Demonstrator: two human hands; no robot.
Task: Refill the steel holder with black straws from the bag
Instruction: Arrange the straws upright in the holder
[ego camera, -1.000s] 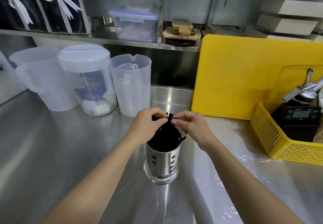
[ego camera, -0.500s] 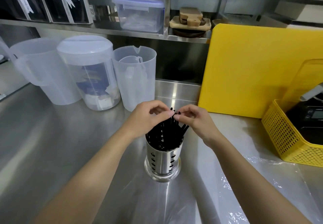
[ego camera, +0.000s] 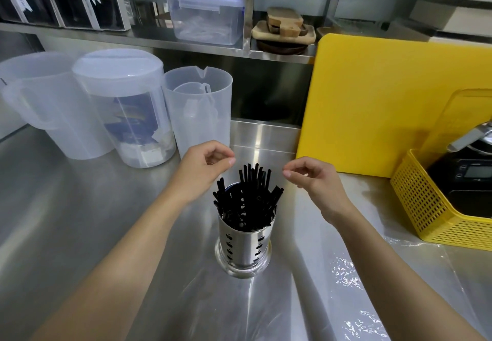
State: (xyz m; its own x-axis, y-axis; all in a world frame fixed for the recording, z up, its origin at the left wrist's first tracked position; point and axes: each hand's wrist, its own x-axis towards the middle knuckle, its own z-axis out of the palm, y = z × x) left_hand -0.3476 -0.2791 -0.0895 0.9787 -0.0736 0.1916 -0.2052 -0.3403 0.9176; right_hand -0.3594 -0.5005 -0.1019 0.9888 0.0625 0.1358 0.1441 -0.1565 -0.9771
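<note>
A perforated steel holder (ego camera: 245, 245) stands upright on the steel counter (ego camera: 80, 221), in the middle of the view. It is packed with black straws (ego camera: 249, 197), which fan out above its rim. My left hand (ego camera: 202, 170) hovers just left of the straw tips and my right hand (ego camera: 316, 181) just right of them. Both hands have loosely curled fingers, hold nothing and touch no straw. A clear plastic bag (ego camera: 346, 274) lies flat and crinkled on the counter to the right of the holder.
Three translucent plastic jugs (ego camera: 197, 112) stand at the back left. A yellow cutting board (ego camera: 372, 106) leans against the back right. A yellow basket (ego camera: 426, 207) holding a black scale sits at the right edge. The shelf above holds a lidded box (ego camera: 205, 16).
Both hands were pinching the straw tips together over the holder. They have let go and moved apart, and the straws have spread out.
</note>
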